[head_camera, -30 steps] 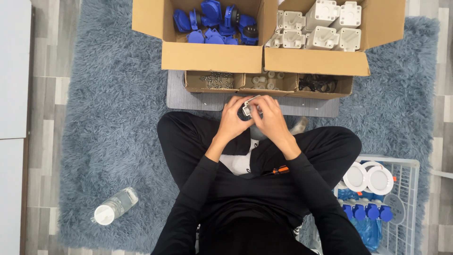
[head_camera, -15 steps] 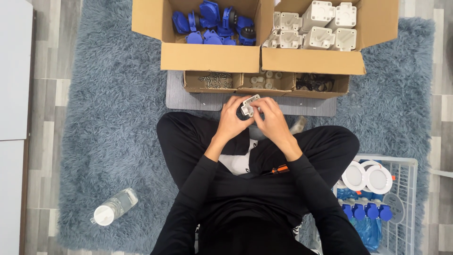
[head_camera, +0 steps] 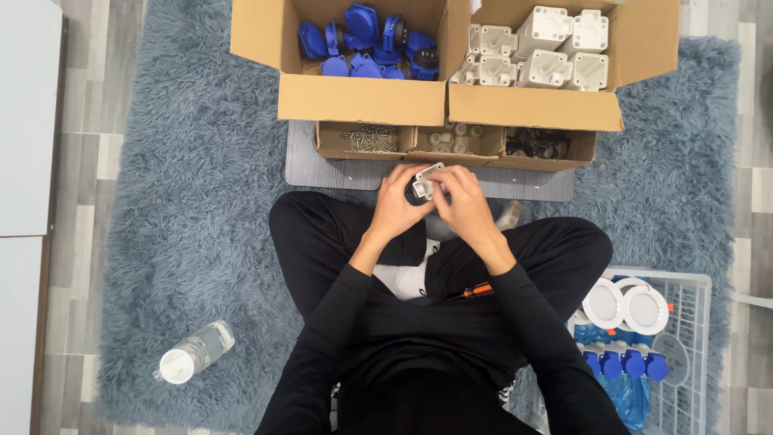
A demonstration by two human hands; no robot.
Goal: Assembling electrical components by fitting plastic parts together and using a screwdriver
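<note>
Head view: small grey part (head_camera: 424, 187) between both hands (head_camera: 431, 201).

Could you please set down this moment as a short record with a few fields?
Posture: person seated cross-legged on a grey shaggy rug
Left hand: grips a small white part
Right hand: grips the same part
Ahead: box of blue parts, box of white parts
On lap: orange-handled screwdriver
Left side: plastic bottle lying on the rug
</note>
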